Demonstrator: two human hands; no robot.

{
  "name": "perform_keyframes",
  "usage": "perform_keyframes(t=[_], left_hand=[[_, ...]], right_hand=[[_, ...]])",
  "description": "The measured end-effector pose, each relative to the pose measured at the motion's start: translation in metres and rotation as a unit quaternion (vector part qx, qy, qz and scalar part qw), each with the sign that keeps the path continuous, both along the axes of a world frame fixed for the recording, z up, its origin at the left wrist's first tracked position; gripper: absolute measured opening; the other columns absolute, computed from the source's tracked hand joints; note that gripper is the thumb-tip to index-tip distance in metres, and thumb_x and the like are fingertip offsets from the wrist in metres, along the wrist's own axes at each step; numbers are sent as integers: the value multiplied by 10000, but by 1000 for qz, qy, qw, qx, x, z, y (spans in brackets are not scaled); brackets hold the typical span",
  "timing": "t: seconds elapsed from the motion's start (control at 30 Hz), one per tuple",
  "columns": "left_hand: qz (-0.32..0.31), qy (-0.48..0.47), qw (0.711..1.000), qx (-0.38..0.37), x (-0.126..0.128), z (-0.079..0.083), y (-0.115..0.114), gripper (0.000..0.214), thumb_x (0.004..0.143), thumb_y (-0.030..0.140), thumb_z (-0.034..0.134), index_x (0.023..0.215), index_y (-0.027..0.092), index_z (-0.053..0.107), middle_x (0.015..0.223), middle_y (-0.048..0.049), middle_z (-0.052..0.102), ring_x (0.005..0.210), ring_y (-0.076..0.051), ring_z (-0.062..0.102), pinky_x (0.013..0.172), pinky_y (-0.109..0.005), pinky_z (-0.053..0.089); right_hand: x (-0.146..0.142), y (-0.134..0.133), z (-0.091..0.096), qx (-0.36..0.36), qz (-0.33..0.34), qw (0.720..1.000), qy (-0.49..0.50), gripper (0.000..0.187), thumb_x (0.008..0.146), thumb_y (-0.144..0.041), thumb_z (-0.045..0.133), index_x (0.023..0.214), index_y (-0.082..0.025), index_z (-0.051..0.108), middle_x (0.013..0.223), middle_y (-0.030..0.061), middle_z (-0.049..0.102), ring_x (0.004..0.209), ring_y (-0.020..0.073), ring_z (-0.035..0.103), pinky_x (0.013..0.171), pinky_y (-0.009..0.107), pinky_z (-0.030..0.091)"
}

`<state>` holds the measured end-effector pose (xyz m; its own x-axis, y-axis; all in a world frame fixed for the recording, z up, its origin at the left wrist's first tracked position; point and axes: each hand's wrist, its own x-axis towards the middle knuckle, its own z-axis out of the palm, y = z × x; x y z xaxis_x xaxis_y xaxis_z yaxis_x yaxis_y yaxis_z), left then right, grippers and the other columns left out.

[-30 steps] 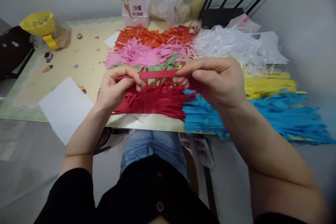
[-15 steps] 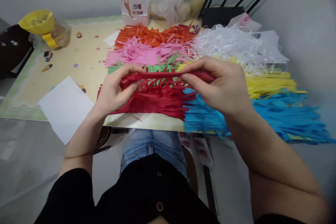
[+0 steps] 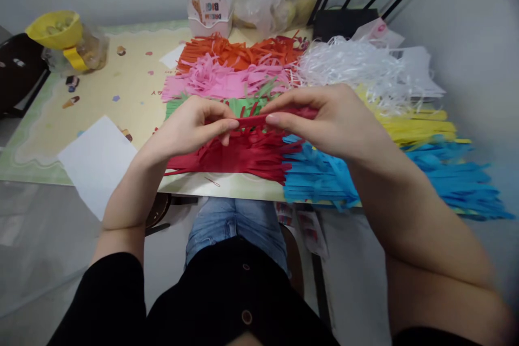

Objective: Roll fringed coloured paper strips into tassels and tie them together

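My left hand [image 3: 190, 130] and my right hand [image 3: 328, 119] both pinch one thin red paper strip [image 3: 253, 119], held level a little above the table. The fingertips of the two hands almost meet at the strip's middle. Directly beneath lies a pile of red paper strips [image 3: 239, 154]. A pile of blue strips [image 3: 324, 178] lies under my right wrist. Green strips [image 3: 247, 104] show just behind the hands.
Pink strips [image 3: 219, 82], orange strips [image 3: 239, 53], white strips [image 3: 348, 65] and yellow strips [image 3: 417, 127] cover the table's far and right side. A white sheet [image 3: 95, 162] overhangs the near left edge. A yellow-lidded jar [image 3: 67, 40] stands far left, a pink-white tin [image 3: 211, 2] at the back.
The red strip was stretched wide between my hands; my hands have since slid together along it, and it now looks narrower, as if rolled or folded.
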<state>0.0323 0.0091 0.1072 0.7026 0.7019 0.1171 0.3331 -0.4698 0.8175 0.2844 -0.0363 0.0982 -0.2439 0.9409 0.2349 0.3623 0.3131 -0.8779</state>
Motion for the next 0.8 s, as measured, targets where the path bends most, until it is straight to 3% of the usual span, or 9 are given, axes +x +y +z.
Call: perform_keyframes(t=[0.13,0.23,0.4,0.57,0.8], left_hand=[[18,-40,998,-41,-3,-4,-1,316,955,395,721,730,174,727,664,-41,743,571,-124,654,571,-247,534],[50,-95,991,-76,-4,-10,-3,248,936,401,751,865,165,778,707,-48,756,616,-153,708,620,-286,599],[98,-175,975,-91,-5,-23,-5,287,896,446,794,1059,212,828,712,-30,736,684,-200,748,669,-357,649],[85,-186,975,-90,-6,-27,-6,263,889,480,785,965,234,833,747,-47,750,711,-209,750,679,-378,658],[77,-183,980,-29,-7,-33,-6,147,882,289,699,816,201,798,754,-62,749,680,-173,708,650,-323,603]], right_hand=[[-2,1,-3,-63,10,995,76,138,821,-318,852,780,-199,795,725,37,775,618,161,719,566,267,586],[-4,-2,-9,-66,-10,989,130,112,809,-291,870,848,-199,820,757,39,786,636,155,737,630,273,640],[-5,-2,-21,-65,-18,974,214,248,772,-354,922,981,-243,849,774,13,796,650,148,742,692,293,675],[-2,2,-27,-73,8,969,238,295,698,-454,961,884,-252,851,742,12,789,621,150,728,635,285,663],[5,-1,-28,-19,29,982,185,62,804,-221,827,824,-274,852,753,6,785,642,152,726,649,293,645]])
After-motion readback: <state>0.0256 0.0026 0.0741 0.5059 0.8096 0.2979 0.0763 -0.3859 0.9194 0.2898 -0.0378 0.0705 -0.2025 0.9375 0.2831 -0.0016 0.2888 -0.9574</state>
